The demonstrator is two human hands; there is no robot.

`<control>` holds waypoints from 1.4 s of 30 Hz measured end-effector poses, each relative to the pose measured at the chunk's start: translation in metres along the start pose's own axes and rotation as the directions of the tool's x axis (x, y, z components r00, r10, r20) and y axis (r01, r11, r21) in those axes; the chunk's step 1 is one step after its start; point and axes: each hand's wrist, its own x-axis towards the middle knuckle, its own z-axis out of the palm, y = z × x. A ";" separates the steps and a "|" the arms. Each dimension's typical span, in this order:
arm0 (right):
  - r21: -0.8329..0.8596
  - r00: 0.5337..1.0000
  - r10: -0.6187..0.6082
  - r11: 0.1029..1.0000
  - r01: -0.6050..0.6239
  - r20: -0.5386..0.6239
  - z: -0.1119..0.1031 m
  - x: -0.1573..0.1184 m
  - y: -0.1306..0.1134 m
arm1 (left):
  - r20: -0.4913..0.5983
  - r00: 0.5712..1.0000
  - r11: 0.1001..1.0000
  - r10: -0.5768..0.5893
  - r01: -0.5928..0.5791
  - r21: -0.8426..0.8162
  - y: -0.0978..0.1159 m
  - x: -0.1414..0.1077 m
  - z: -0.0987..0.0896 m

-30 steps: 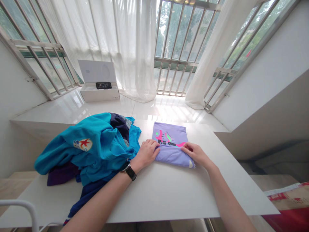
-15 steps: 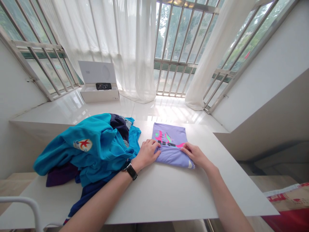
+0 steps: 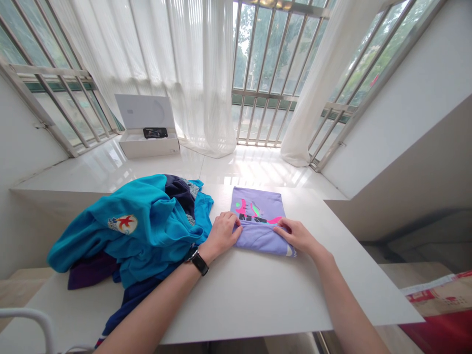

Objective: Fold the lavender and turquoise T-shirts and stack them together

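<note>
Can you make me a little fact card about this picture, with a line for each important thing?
Middle: purple cloth, near part folded over
Left grip: fingertips at the fold's left end
Right grip: fingertips at the fold's right end
Left wrist: black watch
Pile: rumpled blue clothes, left of the purple cloth
Surface: white table
Behind: white box, lid up, by white curtains

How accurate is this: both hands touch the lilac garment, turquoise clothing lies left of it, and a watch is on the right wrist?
One slip: the head view shows the watch on the left wrist. Otherwise, both hands touch the lilac garment, with turquoise clothing left of it.
</note>
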 end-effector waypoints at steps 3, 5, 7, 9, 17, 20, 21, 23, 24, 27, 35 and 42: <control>-0.005 1.000 -0.007 1.000 0.007 -0.005 0.000 0.000 -0.002 | -0.020 0.999 0.999 0.025 -0.026 -0.036 0.000 0.001 -0.001; -0.005 1.000 -0.005 1.000 0.005 -0.001 0.000 0.000 -0.002 | -0.023 0.999 0.998 0.042 -0.043 -0.051 0.002 0.001 -0.003; -0.003 1.000 -0.002 1.000 0.002 0.006 0.001 0.001 -0.001 | -0.013 0.999 0.998 0.034 -0.035 -0.047 0.003 0.001 -0.004; -0.005 1.000 -0.006 1.000 0.006 0.003 0.001 0.001 0.000 | 0.000 1.000 0.999 0.007 -0.007 -0.034 0.004 0.002 -0.005; -0.032 1.000 -0.012 0.999 0.012 0.000 0.003 0.004 0.008 | 0.000 1.000 0.999 -0.003 0.003 -0.037 0.004 0.003 -0.004; -0.029 1.000 -0.010 1.000 0.010 -0.009 0.005 0.004 0.008 | -0.016 1.000 0.998 0.016 -0.017 -0.058 0.002 0.002 -0.001; -0.026 1.000 -0.011 1.000 0.011 -0.013 0.005 0.004 0.009 | -0.013 1.000 0.997 0.013 -0.014 -0.076 0.001 0.002 0.000; -0.021 1.000 -0.014 1.000 0.014 -0.020 0.006 0.004 0.009 | 0.014 1.000 0.990 -0.009 0.011 -0.142 -0.001 0.001 0.001; -0.020 1.000 -0.016 1.000 0.016 -0.023 0.006 0.004 0.010 | 0.033 0.999 0.982 -0.025 0.031 -0.188 -0.001 0.001 0.002; -0.023 0.999 -0.022 1.000 0.022 -0.034 0.007 0.005 0.011 | 0.101 0.993 0.951 -0.067 0.094 -0.295 -0.002 0.003 0.001; 0.013 0.999 -0.017 1.000 0.017 -0.047 0.008 0.006 0.016 | 0.235 0.965 0.919 -0.119 0.197 -0.343 -0.005 0.021 -0.001; 0.045 1.000 0.008 0.999 -0.007 -0.024 0.006 0.005 0.011 | 0.244 0.963 0.798 -0.114 0.235 -0.555 -0.007 0.017 0.004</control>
